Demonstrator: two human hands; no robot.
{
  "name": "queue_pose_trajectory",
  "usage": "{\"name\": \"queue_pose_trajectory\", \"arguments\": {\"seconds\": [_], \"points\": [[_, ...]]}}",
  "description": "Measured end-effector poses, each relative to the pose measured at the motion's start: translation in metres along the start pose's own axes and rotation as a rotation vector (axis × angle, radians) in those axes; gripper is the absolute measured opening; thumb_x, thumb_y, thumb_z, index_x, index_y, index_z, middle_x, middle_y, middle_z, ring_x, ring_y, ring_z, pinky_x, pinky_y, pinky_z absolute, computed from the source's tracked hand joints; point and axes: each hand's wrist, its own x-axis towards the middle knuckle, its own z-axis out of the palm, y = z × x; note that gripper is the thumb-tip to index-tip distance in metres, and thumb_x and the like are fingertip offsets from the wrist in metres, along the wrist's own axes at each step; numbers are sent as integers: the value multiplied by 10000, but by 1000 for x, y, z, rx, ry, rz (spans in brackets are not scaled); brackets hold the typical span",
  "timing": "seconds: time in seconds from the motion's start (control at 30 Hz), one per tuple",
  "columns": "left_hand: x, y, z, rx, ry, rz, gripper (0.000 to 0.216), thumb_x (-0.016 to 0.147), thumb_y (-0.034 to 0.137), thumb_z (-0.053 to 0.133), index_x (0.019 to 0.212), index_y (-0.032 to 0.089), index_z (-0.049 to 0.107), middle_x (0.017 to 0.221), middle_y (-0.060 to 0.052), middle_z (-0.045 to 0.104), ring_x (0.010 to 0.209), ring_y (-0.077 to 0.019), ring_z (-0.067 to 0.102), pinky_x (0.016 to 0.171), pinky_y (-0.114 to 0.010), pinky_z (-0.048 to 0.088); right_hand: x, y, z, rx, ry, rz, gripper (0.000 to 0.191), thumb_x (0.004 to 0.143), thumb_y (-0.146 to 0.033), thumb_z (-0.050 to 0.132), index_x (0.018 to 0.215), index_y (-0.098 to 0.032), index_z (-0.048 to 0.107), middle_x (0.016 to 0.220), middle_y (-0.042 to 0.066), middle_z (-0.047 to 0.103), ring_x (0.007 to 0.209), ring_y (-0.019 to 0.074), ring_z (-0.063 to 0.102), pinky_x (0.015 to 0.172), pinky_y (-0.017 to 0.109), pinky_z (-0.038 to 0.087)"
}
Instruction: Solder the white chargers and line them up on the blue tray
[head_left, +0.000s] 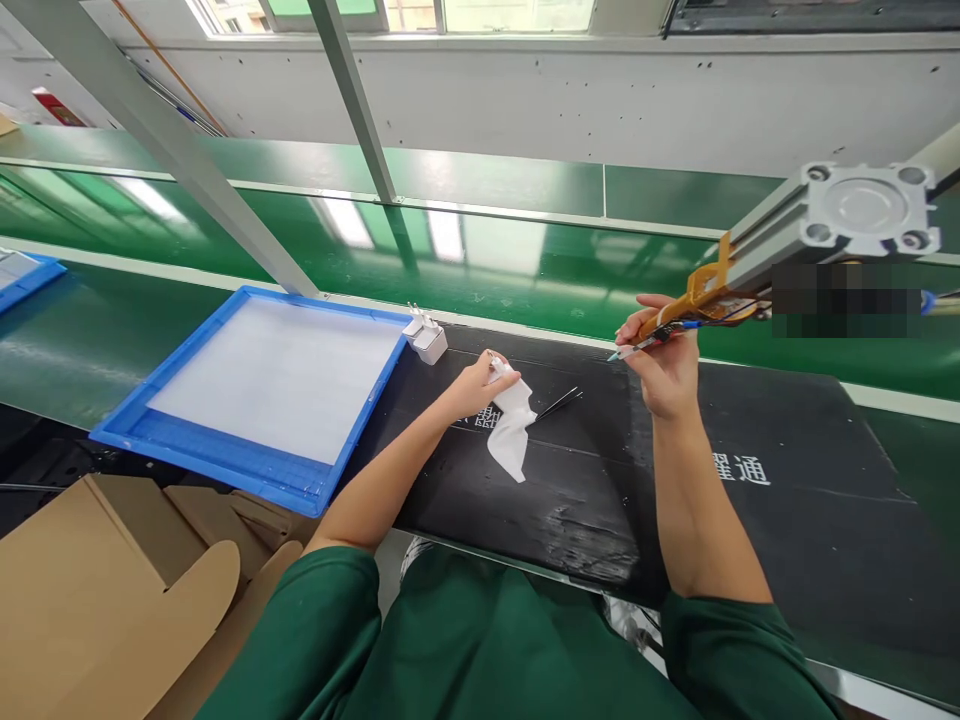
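My left hand is closed on a crumpled white cloth, which hangs down over the black mat. A small white piece shows at the fingertips against the cloth; I cannot tell exactly what it is. Just right of the cloth lies a pair of dark tweezers, its far end partly covered by the cloth. My right hand is raised over the mat, its fingers around a thin tool with a pale green tip. Beside the left hand, white plug adapters stand with metal pins upward.
A blue tray with a white sheet lies at left, with another blue tray beyond. The black mat covers the bench. A metal cylinder with an orange bracket overhangs at right. Cardboard boxes stand at lower left.
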Motion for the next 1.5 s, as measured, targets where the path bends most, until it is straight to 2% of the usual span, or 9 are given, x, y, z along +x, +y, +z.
{"name": "queue_pose_trajectory", "arguments": {"seconds": [0.17, 0.3, 0.53, 0.67, 0.77, 0.9, 1.03, 1.3, 1.5], "points": [[5, -8, -18, 400, 390, 51, 341, 916, 411, 557, 1120, 139, 532, 1015, -154, 681, 1063, -318, 618, 937, -431, 460, 0, 1, -1, -9, 8, 11, 451, 752, -386, 749, 1163, -321, 577, 825, -22, 549, 710, 128, 532, 665, 290, 505], [11, -18, -19, 653, 506, -18, 315, 907, 340, 566, 1118, 107, 589, 1205, -234, 624, 1301, -403, 461, 1071, -555, 352, 0, 0, 0, -8, 13, 10, 451, 743, -419, 757, 1143, -310, 579, 808, -22, 539, 699, 133, 527, 645, 292, 500], [13, -28, -21, 623, 699, -43, 627, 874, 384, 605, 1430, 155, 430, 1630, -195, 163, 1522, -389, 82, 1208, -600, 79, 1, -1, 1, -17, 18, 14, 479, 724, -456, 762, 1135, -299, 573, 797, -19, 545, 692, 135, 534, 609, 288, 487], [19, -44, -35, 512, 646, -125, 996, 739, 457, 739, 1541, 160, 229, 1632, -228, 77, 1506, -438, 93, 1185, -598, 178, 1, 0, 1, 3, 8, 5, 463, 728, -421, 767, 1138, -311, 580, 797, -25, 548, 692, 134, 526, 605, 284, 472], [21, -54, -44, 478, 574, -145, 1140, 657, 408, 789, 1561, 180, 133, 1601, -236, 176, 1477, -447, 184, 1159, -590, 247, 1, 1, 0, -2, 9, 14, 467, 726, -417, 768, 1138, -312, 577, 794, -29, 546, 689, 133, 523, 610, 282, 473], [19, -57, -50, 472, 544, -98, 1009, 652, 325, 759, 1512, 191, 251, 1438, -213, 422, 1372, -401, 374, 1134, -548, 299, 1, 1, 1, 0, 13, 23, 467, 722, -409, 768, 1134, -310, 573, 794, -30, 547, 684, 128, 523, 615, 276, 472], [18, -50, -47, 382, 529, -51, 871, 598, 284, 778, 1381, 220, 401, 1369, -178, 463, 1306, -383, 422, 1103, -542, 336, 1, 0, 1, -23, 30, 44, 484, 707, -439, 766, 1125, -309, 559, 786, -28, 542, 681, 136, 525, 614, 285, 479], [6, -6, -46, -794, 305, 0, 657, 789, 636, 474, 1301, 225, 455, 1158, -117, 634, 1101, -297, 627, 800, -449, 568, 1, 2, -1, -28, 20, 57, 483, 716, -413, 751, 1138, -299, 544, 789, -34, 553, 676, 132, 528, 626, 283, 476], [-16, 21, -44, -974, 177, -1, 799, 820, 759, 306, 1326, 180, 524, 1231, -147, 640, 1135, -317, 615, 767, -435, 561, 1, 3, -4, -19, 26, 44, 473, 720, -382, 755, 1140, -296, 556, 796, -39, 552, 670, 120, 528, 625, 272, 474]]}}
